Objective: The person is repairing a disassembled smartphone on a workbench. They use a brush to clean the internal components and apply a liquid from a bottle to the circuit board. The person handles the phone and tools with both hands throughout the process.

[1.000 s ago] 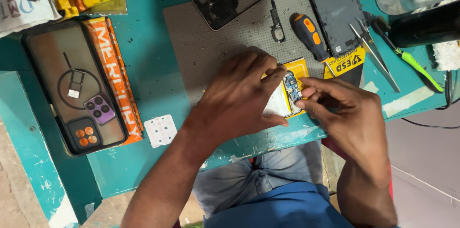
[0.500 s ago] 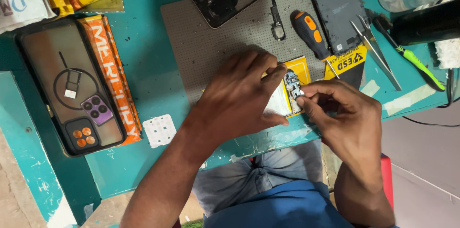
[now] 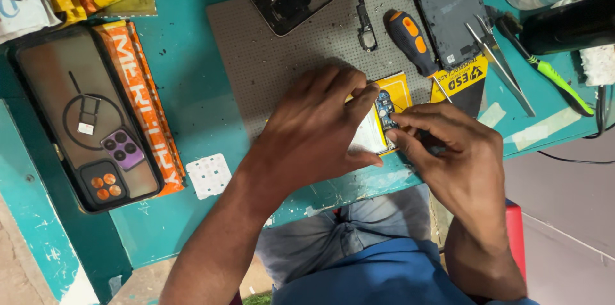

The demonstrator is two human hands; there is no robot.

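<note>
Both hands are pinching a small blue circuit board (image 3: 385,107) at the centre of the frame: the left hand (image 3: 314,135) is gripping from the left, the right hand (image 3: 458,151) from the right. Beneath it, a yellow packet (image 3: 398,90) is lying on the grey mat (image 3: 288,49). A screwdriver (image 3: 410,39) is lying just above, on the teal bench (image 3: 186,106).

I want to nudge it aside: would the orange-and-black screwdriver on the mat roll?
The screwdriver probably rolls easily: its handle looks rounded and it lies flat on the grey mat. It seems stubby and light, so a nudge could send it toward the tweezers.
</note>
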